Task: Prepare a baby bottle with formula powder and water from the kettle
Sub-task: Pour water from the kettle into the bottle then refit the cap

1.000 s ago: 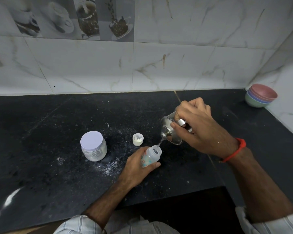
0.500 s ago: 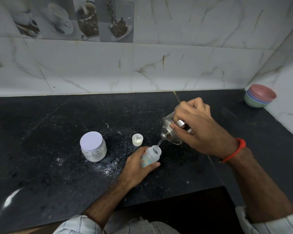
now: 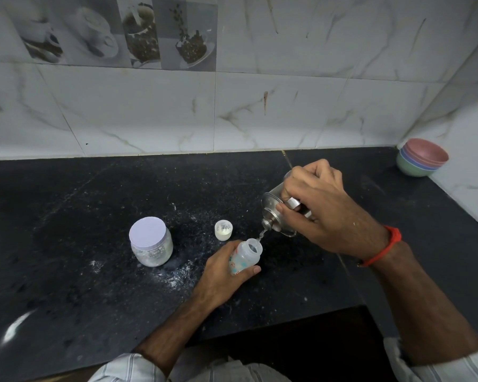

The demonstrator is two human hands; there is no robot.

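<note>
While the baby bottle is gripped by the left hand, water is poured from the tilted kettle, held in the right hand.

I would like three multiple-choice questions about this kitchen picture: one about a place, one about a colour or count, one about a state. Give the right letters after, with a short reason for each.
1. Where does the small white cup stand?
A. between the jar and the kettle
B. inside the stacked bowls
C. on top of the jar

2. What colour is the top bowl of the stack in the corner?
A. yellow
B. pink
C. black

3. What is the state of the baby bottle?
A. capped and lying flat
B. open, with water running in
C. upside down

Answers:
1 A: the small white cup sits on the counter, right of the jar and left of the kettle.
2 B: the stacked bowls show a pink one on top.
3 B: the left hand holds the baby bottle open-mouthed while the right hand tips the kettle and a thin stream falls in.
</note>
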